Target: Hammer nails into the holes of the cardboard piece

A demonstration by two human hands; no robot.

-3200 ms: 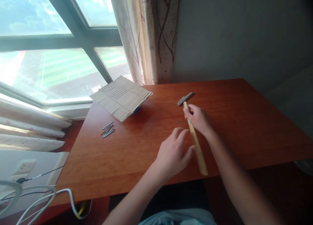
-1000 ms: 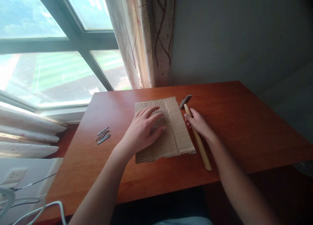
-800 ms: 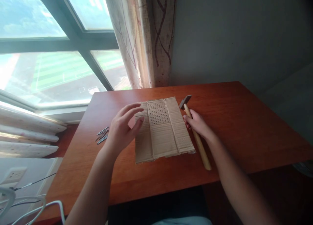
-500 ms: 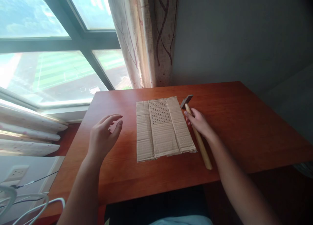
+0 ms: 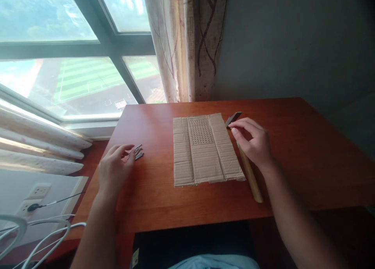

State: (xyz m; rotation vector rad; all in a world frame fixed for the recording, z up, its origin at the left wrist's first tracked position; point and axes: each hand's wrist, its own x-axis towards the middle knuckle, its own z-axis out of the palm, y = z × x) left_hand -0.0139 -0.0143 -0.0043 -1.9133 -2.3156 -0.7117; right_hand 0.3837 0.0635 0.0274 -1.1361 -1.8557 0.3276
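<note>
My left hand (image 5: 113, 165) is at the table's left side, right by a small pile of metal nails (image 5: 138, 152). Its thumb and fingers are bent and apart, with part of the pile showing between them; no nail is plainly gripped. A hammer lies to the right of the cardboard, its dark head (image 5: 233, 119) toward the back and its wooden handle (image 5: 252, 179) toward me. Over the upper handle is my right hand (image 5: 254, 142), fingers curved and parted from the thumb, not wrapped around it. Between my hands lies the flat cardboard (image 5: 206, 163), with a grid of small holes.
The reddish wooden table (image 5: 152, 206) runs up to the dim wall (image 5: 278, 46). A window (image 5: 88, 77) and patterned curtain (image 5: 181, 46) are behind it. At the lower left are white cables (image 5: 52, 237) and a wall socket (image 5: 41, 191).
My right hand has let go of the hammer handle and lifted off it. My left hand has come down beside the nails, which now show. The view has shifted slightly left.
</note>
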